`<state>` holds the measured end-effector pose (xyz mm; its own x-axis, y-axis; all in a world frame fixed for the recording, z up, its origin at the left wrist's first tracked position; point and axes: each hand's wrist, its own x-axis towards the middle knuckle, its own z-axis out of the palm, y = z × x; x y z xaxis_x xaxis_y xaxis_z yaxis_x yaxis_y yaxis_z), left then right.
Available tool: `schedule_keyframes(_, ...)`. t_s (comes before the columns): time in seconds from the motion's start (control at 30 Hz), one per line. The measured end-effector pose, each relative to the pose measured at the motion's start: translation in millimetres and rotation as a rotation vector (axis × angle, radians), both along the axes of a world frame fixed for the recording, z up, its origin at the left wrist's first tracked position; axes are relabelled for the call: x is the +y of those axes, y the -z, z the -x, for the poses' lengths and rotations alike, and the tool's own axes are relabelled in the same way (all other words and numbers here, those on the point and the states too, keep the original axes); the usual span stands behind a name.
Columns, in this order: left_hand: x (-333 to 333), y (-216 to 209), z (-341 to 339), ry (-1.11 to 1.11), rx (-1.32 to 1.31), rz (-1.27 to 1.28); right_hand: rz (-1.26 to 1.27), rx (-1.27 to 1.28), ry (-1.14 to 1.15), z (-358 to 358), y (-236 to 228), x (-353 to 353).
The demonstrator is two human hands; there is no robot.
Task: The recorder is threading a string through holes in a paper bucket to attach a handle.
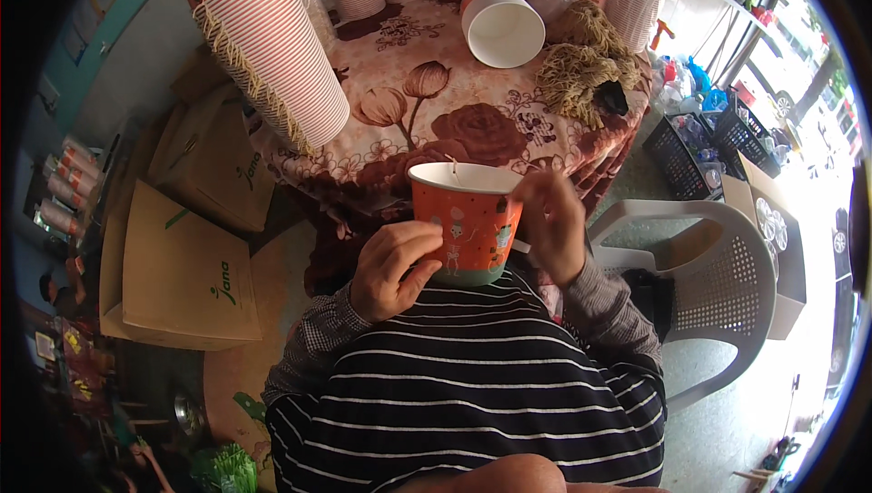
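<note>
An orange paper bucket [468, 229] with a green base band, a white rim and printed skeleton figures stands upright at my lap, by the table's near edge. A thin piece of cord [454, 166] shows at its far rim. My left hand [392, 268] is at the bucket's left side, thumb and forefinger apart, their tips overlapping its wall. At the right of the rim is my right hand [556, 225], its fingers bent together and slightly blurred. Whatever those fingers pinch is hidden. How far the left fingers reach behind the bucket cannot be made out.
A flowered cloth covers the table [391, 143]. On it are a tall bucket stack [282, 48] draped with cords, a tipped white-lined bucket [506, 31], a cord pile [586, 70] and more stacks behind. Cardboard boxes [186, 266] stand left, a plastic chair [727, 266] right.
</note>
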<state>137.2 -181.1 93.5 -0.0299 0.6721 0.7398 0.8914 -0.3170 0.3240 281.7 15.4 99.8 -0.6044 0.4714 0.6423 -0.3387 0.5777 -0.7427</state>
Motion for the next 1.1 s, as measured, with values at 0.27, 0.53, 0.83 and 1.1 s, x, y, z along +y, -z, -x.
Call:
schedule_keyframes(0.27, 13.5, -4.8, 10.7, -0.202, 0.034, 0.067, 0.372, -0.015, -0.090, 39.3, 53.1, -1.5)
schedule_keyframes(0.53, -8.6, -11.0, 38.2, -0.298, -0.218, 0.159, 0.348, -0.017, -0.291, 104.2, 42.7, -39.2)
schedule_keyframes(0.83, -15.9, -18.3, 72.6, 0.040, -0.807, 0.450, 0.283, -0.111, -0.198, 106.2, 43.1, -47.3)
schedule_keyframes(1.1, -2.5, -29.3, 91.2, 0.200, -1.041, 0.662, 0.279, -0.061, -0.120, 101.0, 36.3, -51.4)
